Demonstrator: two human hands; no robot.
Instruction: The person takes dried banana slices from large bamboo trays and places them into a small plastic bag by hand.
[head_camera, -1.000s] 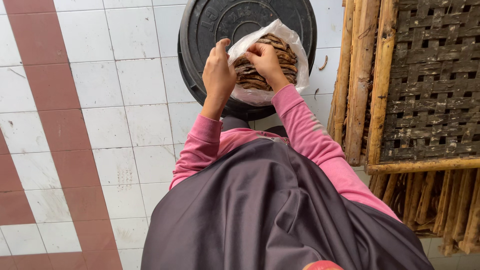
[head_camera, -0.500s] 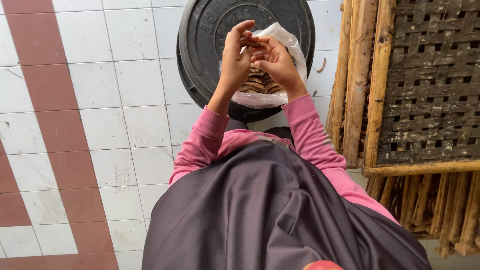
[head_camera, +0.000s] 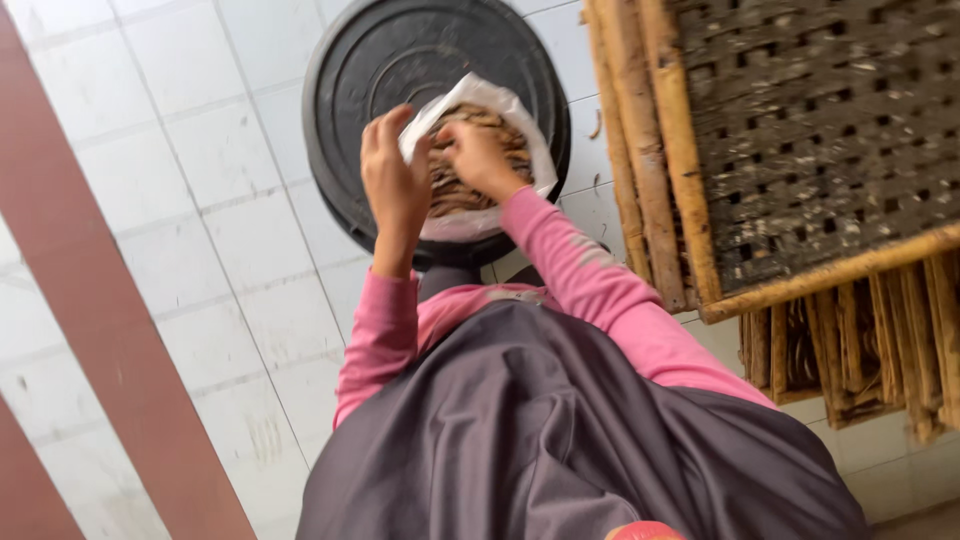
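Observation:
A white plastic bag (head_camera: 515, 115) full of brown dried strips (head_camera: 455, 190) rests on a round black lid (head_camera: 380, 60) on the tiled floor. My left hand (head_camera: 392, 180) pinches the bag's left rim between thumb and fingers. My right hand (head_camera: 478, 160) lies inside the bag's mouth, its fingers curled over the brown strips. Both arms wear pink sleeves, above a dark grey cloth (head_camera: 560, 440) over my lap.
Woven bamboo trays (head_camera: 800, 140) with yellow cane frames stand stacked at the right, close to my right arm. White floor tiles (head_camera: 200, 200) with dark red bands (head_camera: 90, 290) run along the left.
The view has tilted and shifted. My hands, raised together above the bag half a second ago, have come down; the left is back on the rim and the right is in the bag.

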